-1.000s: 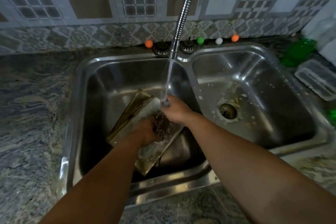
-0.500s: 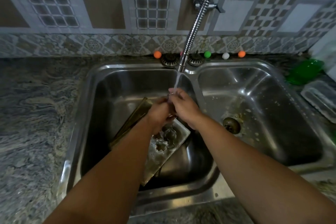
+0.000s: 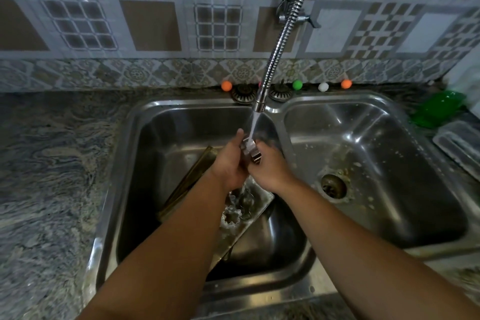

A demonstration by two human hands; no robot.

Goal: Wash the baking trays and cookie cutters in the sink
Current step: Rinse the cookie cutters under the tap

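Water from the flexible faucet (image 3: 281, 41) falls straight onto a metal cookie cutter (image 3: 250, 151) held over the left basin of the double sink (image 3: 280, 112), and the biggest risk, as I judge it, is splash: the stream striking the cutter's angled walls could spray onto the tabletop (image 3: 52, 163) at 9 o'clock. Next, the baking tray (image 3: 249, 218) leans tilted in the basin at 6 o'clock from the hands; knocked by a forearm, it could slide and scatter the flower-shaped cutter (image 3: 232, 217) and its neighbours resting on it. Smallest hazard: the wet cutter could slip from the fingers, and its thin edges could nick skin.

Both forearms reach in from 6 o'clock and converge under the stream. The left hand (image 3: 230, 163) curls round the cutter from 9 o'clock, thumb raised; the right hand (image 3: 268, 166) closes on it from 3 o'clock. Both grips are clamped on the same cutter.
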